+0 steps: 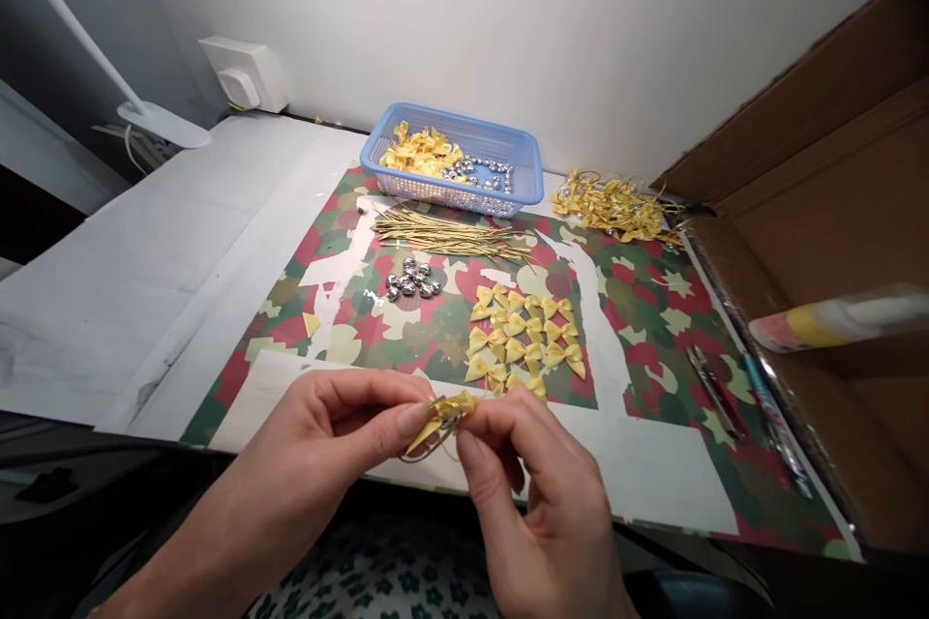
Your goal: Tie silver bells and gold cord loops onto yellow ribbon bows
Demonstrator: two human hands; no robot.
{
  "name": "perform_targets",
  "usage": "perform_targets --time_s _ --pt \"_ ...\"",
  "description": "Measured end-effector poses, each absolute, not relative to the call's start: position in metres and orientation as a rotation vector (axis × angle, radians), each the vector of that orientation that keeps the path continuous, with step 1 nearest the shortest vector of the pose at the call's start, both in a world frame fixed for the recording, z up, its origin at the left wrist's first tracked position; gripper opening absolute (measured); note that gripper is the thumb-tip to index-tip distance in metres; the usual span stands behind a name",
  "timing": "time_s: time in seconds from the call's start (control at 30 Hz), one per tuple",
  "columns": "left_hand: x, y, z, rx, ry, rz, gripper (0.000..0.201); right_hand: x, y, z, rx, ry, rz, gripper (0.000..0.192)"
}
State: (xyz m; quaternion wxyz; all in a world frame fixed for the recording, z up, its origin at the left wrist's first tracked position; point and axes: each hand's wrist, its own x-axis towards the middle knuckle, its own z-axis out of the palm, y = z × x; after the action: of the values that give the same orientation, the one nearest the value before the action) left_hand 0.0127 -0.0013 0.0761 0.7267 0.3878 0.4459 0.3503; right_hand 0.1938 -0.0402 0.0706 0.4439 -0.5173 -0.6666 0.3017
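**Yellow bow pinched between two hands at the near bench edge**

- Left hand point(326, 430): fingers closed on a yellow ribbon bow point(446, 411), thumb and forefinger pinching its left side.
- Right hand point(537, 484): fingers closed on the same bow from the right, fingertips touching those of the left hand.
- Bow in hand: held just above the near edge of the bench point(145, 261), over the white border of the camouflage-pattern sheet point(653, 309). A thin gold cord loop point(428, 450) hangs beneath it.
- Loose yellow bows point(523, 334): a group laid flat on the sheet, just beyond the hands.
- Silver beads point(412, 280): a small cluster, left of the loose bows.
- Gold cords point(450, 234): a bundle lying crosswise, between the beads and the basket.
- Blue plastic basket point(526, 169): at the far side against the wall, holding more yellow bows and silver beads.
- Pile of bows with cords attached point(616, 205): right of the basket, near the wall.
- Cardboard box point(834, 164): open, at the right edge, a tube point(834, 319) lying in it.
- Lamp base point(164, 124) and wall socket point(243, 73): far left.
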Motion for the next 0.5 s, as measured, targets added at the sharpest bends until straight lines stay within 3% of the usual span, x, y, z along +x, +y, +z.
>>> perform_targets --time_s 0.5 --pt "0.021 -0.007 0.088 1.119 0.995 0.948 0.013 0.195 -0.041 0.058 -1.275 -1.53 0.82 0.016"
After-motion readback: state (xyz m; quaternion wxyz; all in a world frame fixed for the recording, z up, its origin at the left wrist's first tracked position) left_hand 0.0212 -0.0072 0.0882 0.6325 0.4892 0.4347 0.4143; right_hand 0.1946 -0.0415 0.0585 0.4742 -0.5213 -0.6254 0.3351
